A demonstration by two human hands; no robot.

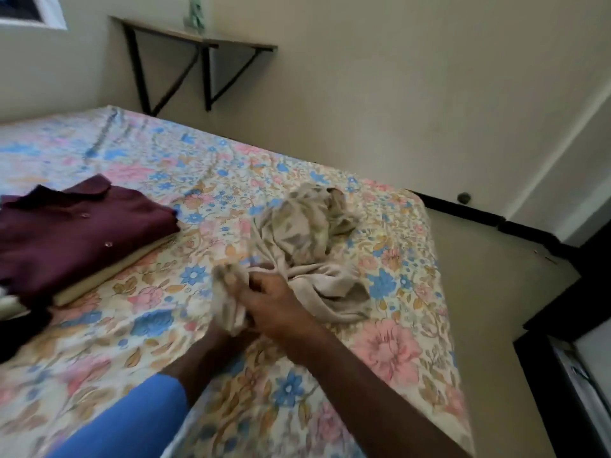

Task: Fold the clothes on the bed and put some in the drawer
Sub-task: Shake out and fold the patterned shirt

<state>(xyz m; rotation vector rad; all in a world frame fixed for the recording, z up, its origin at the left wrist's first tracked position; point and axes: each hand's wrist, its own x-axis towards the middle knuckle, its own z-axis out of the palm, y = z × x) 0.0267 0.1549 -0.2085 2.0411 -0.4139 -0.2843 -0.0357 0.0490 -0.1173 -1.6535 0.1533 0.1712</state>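
The room has plain cream walls (380, 94) and a pale floor. Most of the space is taken by a bed (165, 342) covered with a floral sheet (390, 352) in blue, pink and tan. On the far wall above the bed hangs a thin wooden shelf (211, 39) on black metal brackets, with something small and green on it, too blurred to name.

At the left side of the bed lies a folded maroon shirt (76, 236) with a collar and small buttons. It rests on top of a folded cream cloth (112, 269), of which only the edge shows.

Near the right edge of the bed, apart from the shirt, lies a crumpled beige garment (307, 233) with a faded pattern, not folded. Its near end is gathered at the person's hands. The right hand (267, 302) has its fingers curled around this gathered cloth. The left hand (220, 325), coming from a blue sleeve (132, 421), is mostly covered by the same cloth, so I cannot tell how its fingers lie.
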